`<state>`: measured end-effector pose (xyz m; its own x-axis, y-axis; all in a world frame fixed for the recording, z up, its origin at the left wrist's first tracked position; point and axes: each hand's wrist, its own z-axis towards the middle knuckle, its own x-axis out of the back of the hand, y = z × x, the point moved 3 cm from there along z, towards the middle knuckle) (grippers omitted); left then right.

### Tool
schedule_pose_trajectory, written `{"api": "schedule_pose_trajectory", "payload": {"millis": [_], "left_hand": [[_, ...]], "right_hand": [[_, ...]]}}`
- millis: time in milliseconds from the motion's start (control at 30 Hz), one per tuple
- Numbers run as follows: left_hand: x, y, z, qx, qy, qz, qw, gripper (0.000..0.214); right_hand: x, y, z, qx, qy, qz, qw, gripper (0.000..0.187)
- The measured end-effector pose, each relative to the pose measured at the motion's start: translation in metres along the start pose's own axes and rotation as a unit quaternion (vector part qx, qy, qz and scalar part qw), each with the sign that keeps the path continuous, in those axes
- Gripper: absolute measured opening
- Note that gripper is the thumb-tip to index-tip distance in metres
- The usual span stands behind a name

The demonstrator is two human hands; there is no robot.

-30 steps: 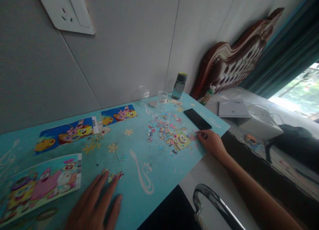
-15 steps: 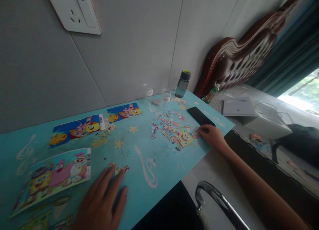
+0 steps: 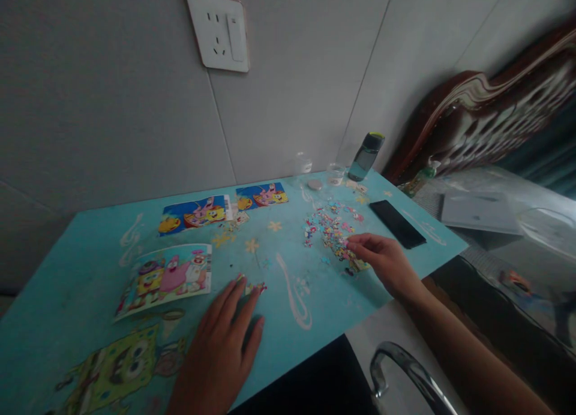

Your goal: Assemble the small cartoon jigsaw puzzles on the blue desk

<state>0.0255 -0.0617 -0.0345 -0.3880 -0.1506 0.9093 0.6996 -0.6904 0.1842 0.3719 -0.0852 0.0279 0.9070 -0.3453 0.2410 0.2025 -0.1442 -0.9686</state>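
Note:
My left hand lies flat with its fingers spread on the light blue tabletop. Its fingertips touch a small group of joined jigsaw puzzle pieces, partly covered by the fingers. Over the near right side of a loose pile of tiny puzzle pieces, my right hand is closed in a pinch. A small pinkish puzzle piece shows at its fingertips. To the left is a cartoon picture sheet, its edge slightly raised. More small pieces lie by the blue picture cards.
Two blue picture cards, one larger and one smaller, lie near the wall. Clear plastic tubs and a dark bottle stand at the back right. A black phone-like slab lies right of the pile. Curved chrome tubing rises in front.
My right hand has moved left from beside the black slab to the loose puzzle pieces. My left hand stays on its small group. The whole view has turned left.

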Motion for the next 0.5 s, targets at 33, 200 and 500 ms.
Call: {"api": "schedule_pose_trajectory", "payload": {"millis": [33, 200, 500], "left_hand": [[0.001, 0.001, 0.0, 0.002, -0.002, -0.001, 1.0, 0.048], [0.003, 0.003, 0.0, 0.013, -0.007, 0.002, 1.0, 0.049], [0.006, 0.007, 0.003, 0.019, -0.019, 0.01, 1.0, 0.049]], "right_hand": [[-0.007, -0.002, -0.002, 0.013, -0.01, -0.018, 1.0, 0.033], [-0.035, 0.0, -0.018, 0.094, -0.038, -0.168, 0.981, 0.022], [-0.11, -0.02, 0.034, 0.252, -0.153, -0.292, 0.91, 0.019]]}}
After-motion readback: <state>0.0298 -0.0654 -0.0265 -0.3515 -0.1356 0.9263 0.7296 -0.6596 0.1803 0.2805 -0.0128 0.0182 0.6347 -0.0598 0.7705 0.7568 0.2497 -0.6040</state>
